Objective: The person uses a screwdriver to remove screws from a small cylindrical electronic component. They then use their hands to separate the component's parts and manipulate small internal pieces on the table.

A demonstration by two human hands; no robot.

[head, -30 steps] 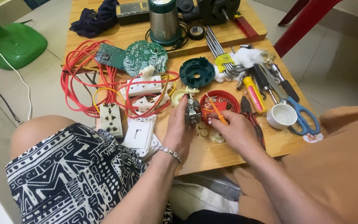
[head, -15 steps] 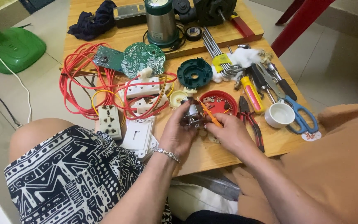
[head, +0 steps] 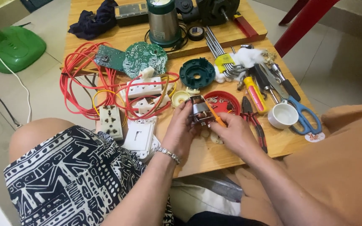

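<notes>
Both hands meet over the near edge of the wooden table. Left hand, a bracelet at its wrist, is clamped around a small metal motor, fingers wrapped behind it so that much of its body is hidden. Right hand pinches an orange-handled screwdriver whose tip lies against the motor; the tip itself is too small to make out. Under the hands lie a few pale round parts, half covered by the fingers.

Just left of the left hand sits a white wall switch plate, and beyond it a cream socket among tangled red wires. Just behind the motor is a red round lid holding small screws. Right of the right hand lie red-handled pliers, a white cup and blue-handled scissors; a round white-and-red sticker sits at the table's edge, its print unreadable.

Farther off are a white power strip, a dark green round plastic housing, two green circuit boards, a bundle of hex keys with a yellow holder, and white cotton wadding. Farthest, a steel cylindrical canister is cut off by the frame top, beside a dark cloth and a roll of black tape.
</notes>
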